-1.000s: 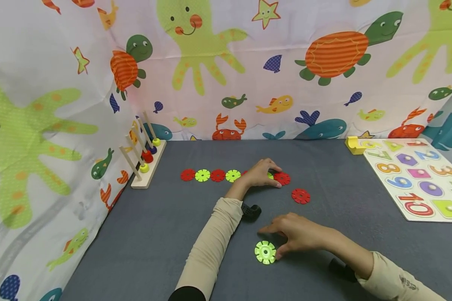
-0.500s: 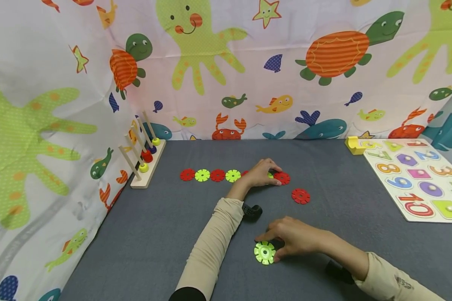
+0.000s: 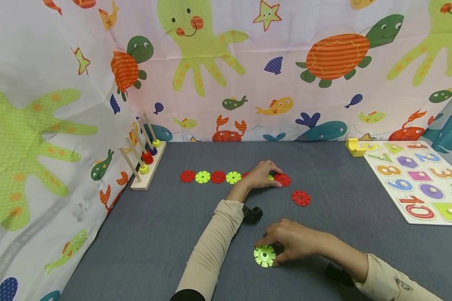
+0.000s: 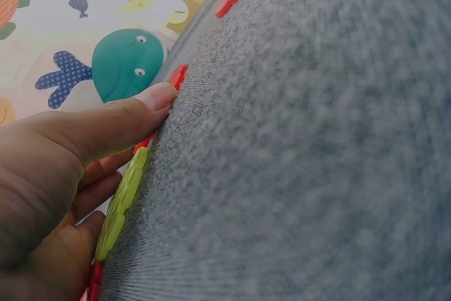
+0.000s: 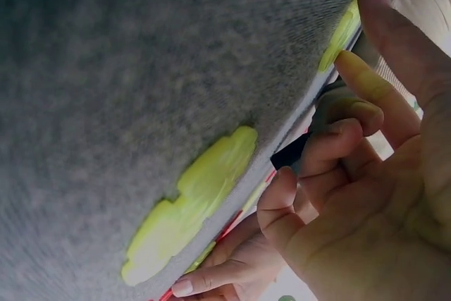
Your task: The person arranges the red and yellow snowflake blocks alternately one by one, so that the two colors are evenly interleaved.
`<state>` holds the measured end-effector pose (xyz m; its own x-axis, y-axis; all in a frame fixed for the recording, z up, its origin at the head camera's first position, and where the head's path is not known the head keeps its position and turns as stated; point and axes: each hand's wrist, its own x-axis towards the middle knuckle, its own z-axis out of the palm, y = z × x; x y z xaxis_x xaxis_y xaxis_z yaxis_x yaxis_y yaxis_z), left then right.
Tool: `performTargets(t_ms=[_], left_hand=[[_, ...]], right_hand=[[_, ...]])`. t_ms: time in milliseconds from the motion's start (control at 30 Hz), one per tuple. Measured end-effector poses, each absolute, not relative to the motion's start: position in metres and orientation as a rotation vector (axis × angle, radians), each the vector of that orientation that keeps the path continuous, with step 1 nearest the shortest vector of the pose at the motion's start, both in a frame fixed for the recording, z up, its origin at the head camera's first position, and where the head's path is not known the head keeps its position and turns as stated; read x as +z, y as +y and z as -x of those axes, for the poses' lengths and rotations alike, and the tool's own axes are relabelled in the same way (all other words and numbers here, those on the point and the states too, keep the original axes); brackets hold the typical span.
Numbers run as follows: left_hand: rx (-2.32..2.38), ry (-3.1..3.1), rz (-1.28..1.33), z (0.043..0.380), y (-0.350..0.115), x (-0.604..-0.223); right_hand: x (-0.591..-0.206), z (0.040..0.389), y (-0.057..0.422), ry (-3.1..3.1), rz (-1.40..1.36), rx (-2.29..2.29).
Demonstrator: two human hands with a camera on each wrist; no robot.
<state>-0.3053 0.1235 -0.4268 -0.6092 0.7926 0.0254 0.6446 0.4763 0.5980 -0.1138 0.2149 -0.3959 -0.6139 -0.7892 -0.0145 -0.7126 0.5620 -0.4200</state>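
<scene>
In the head view, my right hand (image 3: 295,238) pinches a yellow-green notched plastic disc (image 3: 265,256) by its edge, between thumb and a finger. That disc lies flat or nearly flat on the grey cloth. Another yellow-green disc (image 5: 190,206) lies near this hand in the right wrist view; the hand seems to hide it from the head camera. My left hand (image 3: 259,175) grips the red disc (image 3: 282,180) at the right end of a row, thumb and finger at its edges. Several red and yellow-green discs (image 3: 218,177) form the row, partly hidden by the left hand.
A loose red disc (image 3: 301,198) lies just right of the row. A wooden peg stand (image 3: 147,175) with coloured rings stands at the left. At the right lies a number puzzle board (image 3: 418,179), a yellow piece (image 3: 355,147) at its corner. Printed cloth (image 3: 226,75) hangs behind.
My right thumb and finger have closed from beside the yellow-green disc onto its edge. The left hand and the row of discs have stayed in place.
</scene>
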Motion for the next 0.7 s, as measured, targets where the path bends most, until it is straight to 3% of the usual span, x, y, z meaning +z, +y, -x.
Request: performTargets(t_ms=[400,700], left_hand=[[0.833,2.483,-1.252,0.307,0.126,-0.428],[0.798,2.487,-1.267,0.309,0.126,-0.429]], right_hand=[[-0.394,0.113,0.213,2.620,1.338,-0.439],[-0.380,0.132,0.254,2.574,1.219,-0.778]])
